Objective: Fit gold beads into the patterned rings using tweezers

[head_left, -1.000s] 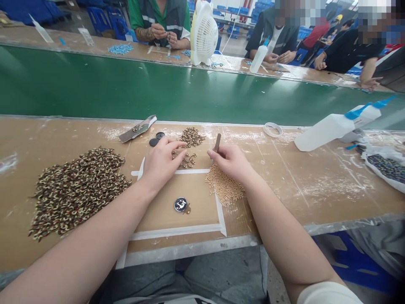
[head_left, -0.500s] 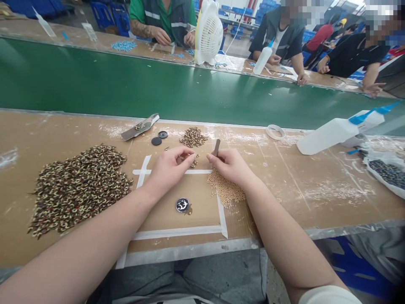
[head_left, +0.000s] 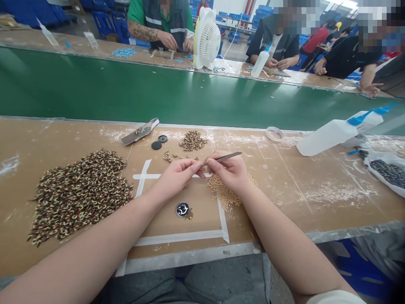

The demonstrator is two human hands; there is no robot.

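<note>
My right hand [head_left: 228, 169] is closed on slim metal tweezers [head_left: 230, 156], whose tip points left to my left hand's fingertips. My left hand [head_left: 182, 174] is pinched shut, meeting the tweezers' tip; whatever it holds is too small to make out. Beneath my right hand lies a pile of small beige beads [head_left: 225, 195]. Below the hands, inside a white tape outline [head_left: 177, 239], sits a small round dish of dark, shiny liquid [head_left: 182, 209]. A few small dark-and-gold pieces [head_left: 172, 157] lie just beyond my left hand.
A large heap of dark-and-cream pieces [head_left: 82, 194] covers the left. Further back are a smaller pile [head_left: 193, 140], black round caps [head_left: 156, 145], a camouflage strip [head_left: 140, 131] and a tape ring [head_left: 275, 134]. A white bottle [head_left: 327, 137] lies right. Co-workers sit across the green belt [head_left: 152, 95].
My hands have come together. The tweezers have swung from nearly upright to almost level, their tip now at my left fingers. Small pieces behind my left hand show more.
</note>
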